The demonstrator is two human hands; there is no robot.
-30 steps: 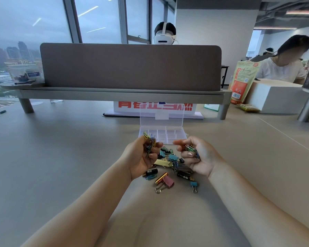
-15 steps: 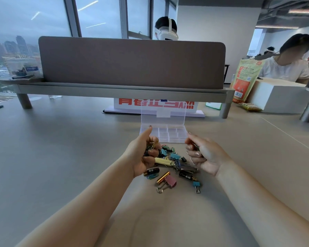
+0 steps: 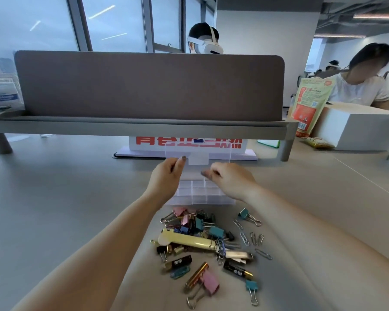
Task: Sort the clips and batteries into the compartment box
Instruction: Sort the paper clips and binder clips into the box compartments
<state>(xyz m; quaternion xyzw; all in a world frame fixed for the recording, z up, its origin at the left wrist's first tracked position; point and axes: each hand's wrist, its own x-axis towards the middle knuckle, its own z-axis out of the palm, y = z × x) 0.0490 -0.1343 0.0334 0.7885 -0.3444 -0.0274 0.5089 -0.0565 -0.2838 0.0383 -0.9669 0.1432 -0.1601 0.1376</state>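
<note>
A clear compartment box [image 3: 200,197] lies on the grey desk with its lid [image 3: 198,150] standing up at the back. My left hand [image 3: 166,177] hovers over the box's left side, my right hand [image 3: 230,179] over its right side. Both are curled closed, and the paper clips inside them are hidden by the fingers. In front of the box lies a pile of coloured binder clips [image 3: 195,227], a long yellow clip [image 3: 186,240], two black batteries [image 3: 180,261] [image 3: 237,269], a gold battery [image 3: 197,274] and loose paper clips [image 3: 253,239].
A brown divider screen [image 3: 148,86] on a raised shelf crosses the desk behind the box, with a red-lettered white sign [image 3: 189,142] under it. A snack bag [image 3: 308,106] and a white block [image 3: 355,129] stand at the right. Other people sit behind.
Both hands rose from the pile and moved forward to hover over the box, fingers closing around the paper clips. The camera view tilted down and closer.
</note>
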